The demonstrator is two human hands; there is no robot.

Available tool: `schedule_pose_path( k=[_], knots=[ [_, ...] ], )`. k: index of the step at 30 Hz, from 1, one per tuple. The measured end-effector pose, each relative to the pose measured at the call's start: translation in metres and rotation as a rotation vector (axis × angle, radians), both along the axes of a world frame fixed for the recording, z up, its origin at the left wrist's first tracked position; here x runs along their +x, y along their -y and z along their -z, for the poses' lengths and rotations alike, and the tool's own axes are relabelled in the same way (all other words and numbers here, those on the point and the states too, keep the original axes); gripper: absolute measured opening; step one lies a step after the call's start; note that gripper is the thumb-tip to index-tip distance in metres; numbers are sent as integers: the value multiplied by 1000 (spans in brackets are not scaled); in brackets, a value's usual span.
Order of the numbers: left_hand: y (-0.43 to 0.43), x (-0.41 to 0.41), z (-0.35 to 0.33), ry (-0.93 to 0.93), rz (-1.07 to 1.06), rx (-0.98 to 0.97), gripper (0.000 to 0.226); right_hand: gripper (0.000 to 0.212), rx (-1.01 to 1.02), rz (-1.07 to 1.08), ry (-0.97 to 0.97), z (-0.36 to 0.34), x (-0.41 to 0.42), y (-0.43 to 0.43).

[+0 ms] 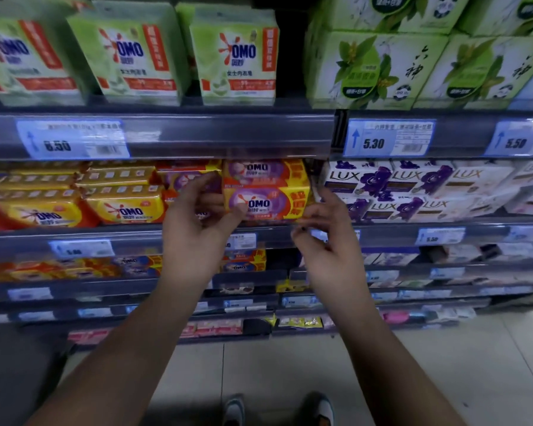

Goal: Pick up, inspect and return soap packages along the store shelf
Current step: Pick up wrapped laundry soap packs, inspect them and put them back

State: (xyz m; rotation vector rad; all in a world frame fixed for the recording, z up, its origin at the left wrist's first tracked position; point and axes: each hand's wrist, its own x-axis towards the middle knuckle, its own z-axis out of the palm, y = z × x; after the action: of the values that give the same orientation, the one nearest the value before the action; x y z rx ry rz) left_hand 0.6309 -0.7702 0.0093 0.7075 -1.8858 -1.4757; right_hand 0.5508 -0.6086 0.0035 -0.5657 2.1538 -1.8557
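Note:
A purple and yellow OMO soap package (266, 204) sits at the front of the middle shelf, under a second one (262, 171) of the same kind. My left hand (197, 229) grips its left end, thumb on the front face. At the package's right end my right hand (326, 238) holds it with curled fingers. Both forearms reach up from below.
Yellow OMO bars (126, 207) lie to the left, white and purple LUX boxes (406, 186) to the right. Green OMO packs (237, 56) and green boxes (379, 69) fill the shelf above. The shelf rail (166, 133) carries price tags. Lower shelves hold more soap; tiled floor below.

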Motion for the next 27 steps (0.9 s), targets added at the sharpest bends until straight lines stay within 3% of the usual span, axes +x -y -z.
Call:
schedule_pose_path(
  k=[5,10,14,19,27],
  knots=[
    [5,5,4,42,113,-38,53,45,28,-22,12,1,5,2],
    [4,18,1,-70,185,-10,65,33,-232,-48,211,-1,12,-3],
    [-3,25,1,-190,421,56,69,33,-341,-20,257,2,14,-7],
    [-13,27,-3,-250,470,164,57,33,-399,-60,148,3,11,-14],
    [-9,31,0,-240,403,161,78,41,-396,-197,25,-8,4,-23]
  ],
)
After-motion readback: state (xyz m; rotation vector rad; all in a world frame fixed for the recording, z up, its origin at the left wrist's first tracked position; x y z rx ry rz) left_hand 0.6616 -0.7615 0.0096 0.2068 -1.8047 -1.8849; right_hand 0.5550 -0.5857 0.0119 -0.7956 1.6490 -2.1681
